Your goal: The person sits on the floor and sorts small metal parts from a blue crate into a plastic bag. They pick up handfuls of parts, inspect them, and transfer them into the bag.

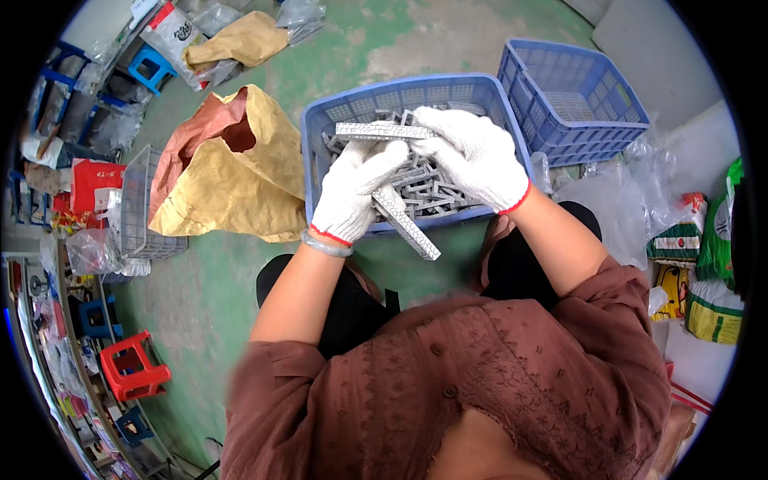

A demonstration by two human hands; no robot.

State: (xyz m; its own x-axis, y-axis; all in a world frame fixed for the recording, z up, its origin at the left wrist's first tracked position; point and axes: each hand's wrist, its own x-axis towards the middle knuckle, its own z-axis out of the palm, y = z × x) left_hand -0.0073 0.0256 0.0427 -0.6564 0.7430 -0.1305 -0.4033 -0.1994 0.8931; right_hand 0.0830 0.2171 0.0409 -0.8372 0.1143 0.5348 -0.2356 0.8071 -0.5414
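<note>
Both my hands wear white knitted gloves with red cuffs, over a blue plastic basket. Inside it lies a heap of grey textured metal-looking pieces. My right hand pinches the right end of one grey bar, which lies crosswise above my left fingers. My left hand is closed around a second grey bar; this one slants down toward me past the basket's near rim. The left fingertips are partly hidden, so whether they also touch the crosswise bar is unclear.
Left of the basket stands an open yellow-brown paper sack, with a grey wire crate behind it. A second blue basket adjoins at the far right. Plastic bags lie on the right, a red stool at lower left.
</note>
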